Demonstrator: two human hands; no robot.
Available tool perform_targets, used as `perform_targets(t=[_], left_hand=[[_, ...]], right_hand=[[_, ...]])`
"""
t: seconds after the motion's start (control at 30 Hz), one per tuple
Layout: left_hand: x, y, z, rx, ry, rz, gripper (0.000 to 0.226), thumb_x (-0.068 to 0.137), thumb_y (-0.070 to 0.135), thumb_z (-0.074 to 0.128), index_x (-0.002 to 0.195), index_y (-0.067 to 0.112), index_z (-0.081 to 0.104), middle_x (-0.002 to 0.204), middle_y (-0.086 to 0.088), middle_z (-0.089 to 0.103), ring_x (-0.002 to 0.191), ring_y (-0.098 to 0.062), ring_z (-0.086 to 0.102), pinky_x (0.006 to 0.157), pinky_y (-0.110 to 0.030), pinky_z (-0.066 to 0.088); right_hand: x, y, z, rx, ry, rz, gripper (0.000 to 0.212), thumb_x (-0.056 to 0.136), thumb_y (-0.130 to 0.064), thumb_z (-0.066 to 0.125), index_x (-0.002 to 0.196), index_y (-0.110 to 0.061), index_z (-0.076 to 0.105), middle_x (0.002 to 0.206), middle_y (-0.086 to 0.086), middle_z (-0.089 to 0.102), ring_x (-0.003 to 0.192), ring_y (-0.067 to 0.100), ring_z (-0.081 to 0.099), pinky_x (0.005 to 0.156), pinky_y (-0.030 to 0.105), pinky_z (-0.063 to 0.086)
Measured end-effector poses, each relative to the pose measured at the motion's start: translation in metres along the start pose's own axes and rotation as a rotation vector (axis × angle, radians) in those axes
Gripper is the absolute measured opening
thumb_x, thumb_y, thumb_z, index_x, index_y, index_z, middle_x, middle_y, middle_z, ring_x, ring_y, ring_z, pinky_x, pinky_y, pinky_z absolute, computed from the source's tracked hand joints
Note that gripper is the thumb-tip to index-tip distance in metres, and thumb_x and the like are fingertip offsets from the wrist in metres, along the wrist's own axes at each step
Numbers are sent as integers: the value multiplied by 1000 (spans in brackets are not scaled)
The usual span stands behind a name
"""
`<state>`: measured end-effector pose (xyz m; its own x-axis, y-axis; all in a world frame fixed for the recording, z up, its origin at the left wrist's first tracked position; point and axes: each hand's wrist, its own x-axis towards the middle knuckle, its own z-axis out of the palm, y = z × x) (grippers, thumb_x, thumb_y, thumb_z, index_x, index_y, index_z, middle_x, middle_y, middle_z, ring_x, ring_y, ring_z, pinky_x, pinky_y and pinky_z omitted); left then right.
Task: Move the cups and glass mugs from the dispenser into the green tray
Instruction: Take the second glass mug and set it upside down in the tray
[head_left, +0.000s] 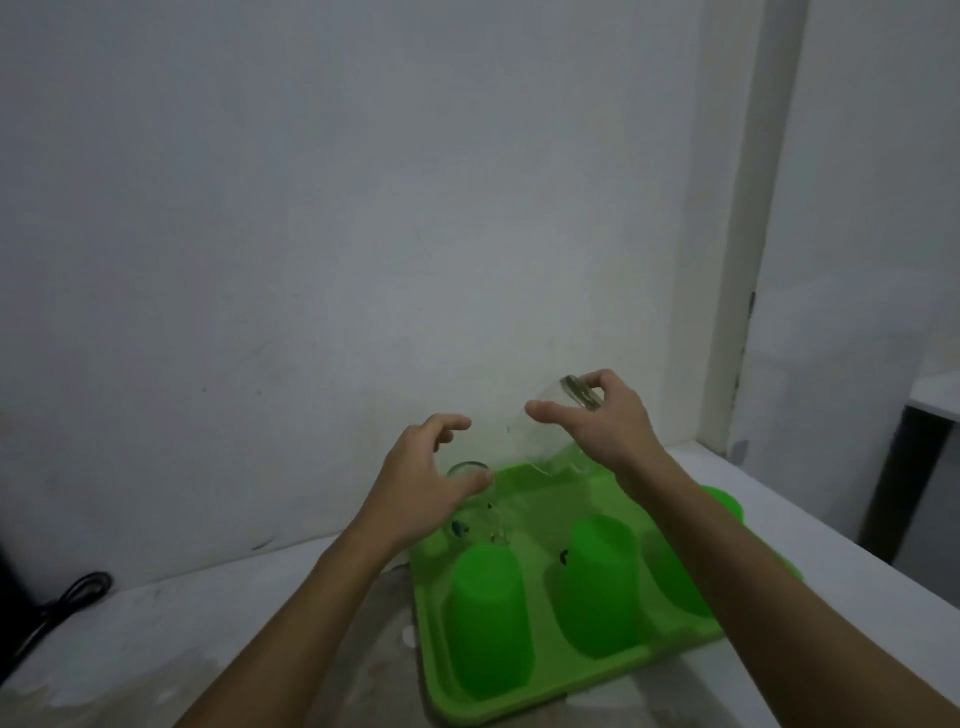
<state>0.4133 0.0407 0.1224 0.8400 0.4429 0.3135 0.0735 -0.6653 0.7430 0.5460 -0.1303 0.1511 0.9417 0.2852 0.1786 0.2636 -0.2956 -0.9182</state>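
Note:
A green tray (431, 649) lies on the white table, with green plastic cups upside down in it: one at front left (491, 618), one in the middle (597, 582), one partly behind my right forearm (675, 577). My right hand (597, 415) grips a clear glass mug (550, 426), tilted with its base up, above the tray's far edge. My left hand (421, 483) hovers with fingers spread over another clear glass mug (475, 499) standing upside down at the tray's far left. The dispenser is out of view.
A white wall rises right behind the tray. A black cable (67, 597) lies at the table's left edge. A white pillar (748, 260) and a dark table leg (893, 483) stand to the right.

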Motion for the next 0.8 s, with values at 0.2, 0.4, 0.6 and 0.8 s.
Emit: perform_targets(t=[0.2, 0.4, 0.6, 0.8], left_hand=[[26, -24, 29, 152, -97, -163, 60, 83, 39, 80, 136, 19, 60, 138, -9, 60, 123, -24, 58, 91, -28, 45], [37, -30, 50, 192, -53, -130, 42, 86, 27, 79, 125, 19, 67, 128, -9, 66, 109, -24, 65, 90, -31, 52], [47, -22, 60, 187, -123, -59, 45, 88, 23, 78, 130, 16, 65, 131, -11, 65, 115, -26, 63, 93, -28, 49], [50, -24, 61, 155, -136, -38, 48, 88, 23, 80, 133, 15, 65, 133, -10, 65, 114, -23, 63, 93, -26, 48]], right_hand=[[35, 30, 7, -480, -1, 16, 78, 63, -61, 84, 125, -26, 50, 122, 5, 42, 98, 28, 60, 90, 46, 52], [52, 52, 18, -657, -17, 23, 76, 65, -63, 82, 121, -24, 49, 127, 7, 45, 104, 31, 62, 94, 48, 52], [58, 71, 27, -773, -42, 31, 76, 65, -63, 81, 121, -20, 51, 127, 9, 48, 105, 32, 63, 92, 48, 54], [58, 78, 25, -780, -49, 37, 80, 65, -65, 82, 123, -19, 51, 129, 11, 49, 105, 33, 64, 89, 46, 56]])
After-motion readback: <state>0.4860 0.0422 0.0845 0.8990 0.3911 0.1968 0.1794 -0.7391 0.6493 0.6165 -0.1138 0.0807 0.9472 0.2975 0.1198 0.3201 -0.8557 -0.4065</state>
